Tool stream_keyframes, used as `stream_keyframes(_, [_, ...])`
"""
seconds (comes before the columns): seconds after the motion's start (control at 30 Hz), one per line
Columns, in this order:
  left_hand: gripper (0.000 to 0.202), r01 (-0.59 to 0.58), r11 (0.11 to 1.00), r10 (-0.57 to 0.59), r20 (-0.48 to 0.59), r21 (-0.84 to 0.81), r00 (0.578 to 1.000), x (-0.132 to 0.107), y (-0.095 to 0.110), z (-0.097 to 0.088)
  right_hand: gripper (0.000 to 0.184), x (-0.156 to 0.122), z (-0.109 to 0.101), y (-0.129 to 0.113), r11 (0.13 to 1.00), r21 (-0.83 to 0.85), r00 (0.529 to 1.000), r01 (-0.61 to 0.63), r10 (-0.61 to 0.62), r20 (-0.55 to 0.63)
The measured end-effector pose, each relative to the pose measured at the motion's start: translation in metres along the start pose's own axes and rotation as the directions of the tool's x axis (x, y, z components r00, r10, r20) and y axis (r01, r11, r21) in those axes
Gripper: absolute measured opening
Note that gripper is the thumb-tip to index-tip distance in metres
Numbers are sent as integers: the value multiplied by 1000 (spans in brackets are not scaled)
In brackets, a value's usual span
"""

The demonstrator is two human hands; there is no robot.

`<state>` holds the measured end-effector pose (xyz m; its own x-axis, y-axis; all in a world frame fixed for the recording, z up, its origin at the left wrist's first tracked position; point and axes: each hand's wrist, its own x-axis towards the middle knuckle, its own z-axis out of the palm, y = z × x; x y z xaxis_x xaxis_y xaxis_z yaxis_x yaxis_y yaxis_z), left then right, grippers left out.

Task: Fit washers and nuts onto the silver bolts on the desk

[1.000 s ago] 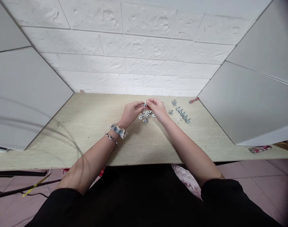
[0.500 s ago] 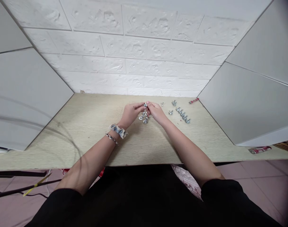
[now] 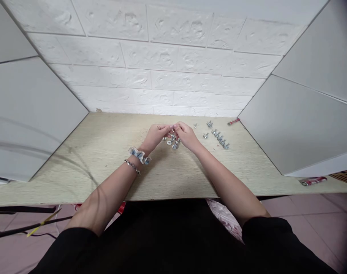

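My left hand and my right hand meet above the table, fingertips pinched together. Between them is a small metal fastener, mostly covered by the fingers, so its exact kind is unclear. Just below the fingertips, an upright bolt and a flat washer show. Closer to me stands another bolt with a washer. A small metal piece lies beside my left fingers, and another is partly hidden under my right hand.
To the right, several bolts with washers form a slanting row. A bolt with a washer, a small cluster and a lone screw sit nearby. Red-and-silver cylinders lie by the right panel and front edge. A white brick-patterned wall stands behind.
My hands have turned slightly and my left wrist has shifted a little left. The metal piece between the fingertips is more covered, while the small pieces underneath show more.
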<state>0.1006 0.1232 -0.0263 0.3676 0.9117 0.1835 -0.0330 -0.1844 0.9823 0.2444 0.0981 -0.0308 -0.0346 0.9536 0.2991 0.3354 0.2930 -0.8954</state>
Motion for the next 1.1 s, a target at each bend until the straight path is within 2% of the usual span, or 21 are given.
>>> stream_keyframes(0.17, [26, 86, 992, -84, 24, -98, 996, 1, 2, -1, 22, -1, -1, -2, 992, -98, 997, 79, -78, 10])
stream_keyframes(0.33, [26, 92, 988, -87, 48, -125, 995, 0, 7, -1, 11, 0, -3, -2, 960, -215, 982, 181, -186, -7])
stream_keyframes(0.57, [31, 78, 994, -75, 38, -75, 996, -2, 8, 1, 6, -3, -3, -8, 961, -189, 976, 200, -213, -53])
stream_keyframes(0.77, [35, 68, 998, -68, 40, 17, 997, -2, 5, 0, 7, 1, 0, -4, 989, -36, 981, 145, -148, -125])
stream_keyframes(0.93, [32, 23, 999, -25, 57, 34, 998, -4, 7, 3, 8, 6, 0, 3, 980, 172, 990, 96, -77, -117])
stream_keyframes(1.03, [30, 8, 999, -11, 58, 43, 998, -6, 8, 4, 12, 6, 1, -2, 971, 238, 995, 15, 10, -102])
stream_keyframes(1.1, [29, 9, 999, -11, 52, 33, 999, -6, 8, 5, 21, 5, 1, -6, 962, 270, 991, -47, 78, -105])
